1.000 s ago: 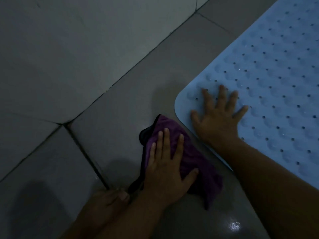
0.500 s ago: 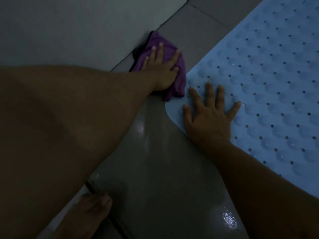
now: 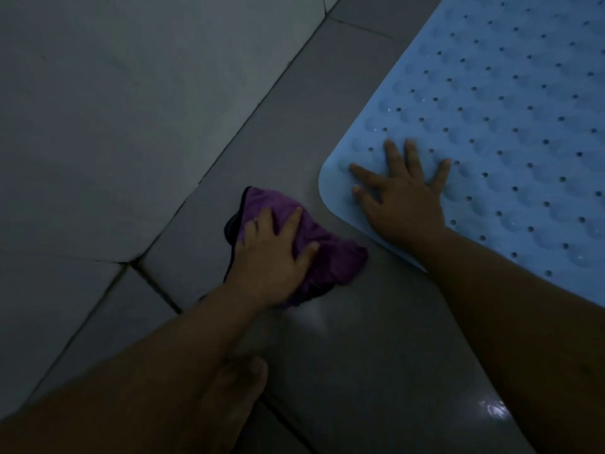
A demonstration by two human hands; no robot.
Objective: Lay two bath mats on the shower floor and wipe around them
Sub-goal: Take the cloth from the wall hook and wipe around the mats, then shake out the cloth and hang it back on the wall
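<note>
A light blue bath mat [image 3: 497, 113] with rows of small holes lies flat on the grey tiled floor, filling the upper right. My right hand [image 3: 402, 198] rests palm down with fingers spread on the mat's rounded near corner. A crumpled purple cloth [image 3: 330, 260] lies on the floor just left of that corner. My left hand [image 3: 275, 257] presses down on the cloth, fingers partly spread over it. Only one mat is in view.
A grey wall [image 3: 131, 109] meets the floor along a diagonal joint left of the cloth. My bare foot [image 3: 239, 388] stands on the floor below my left arm. The floor [image 3: 360, 371] near me is wet and shiny, with a bright glint at lower right.
My left hand slid the purple cloth out to the wall joint and has drawn it back toward me, beside the mat's corner. My right hand stayed on the mat.
</note>
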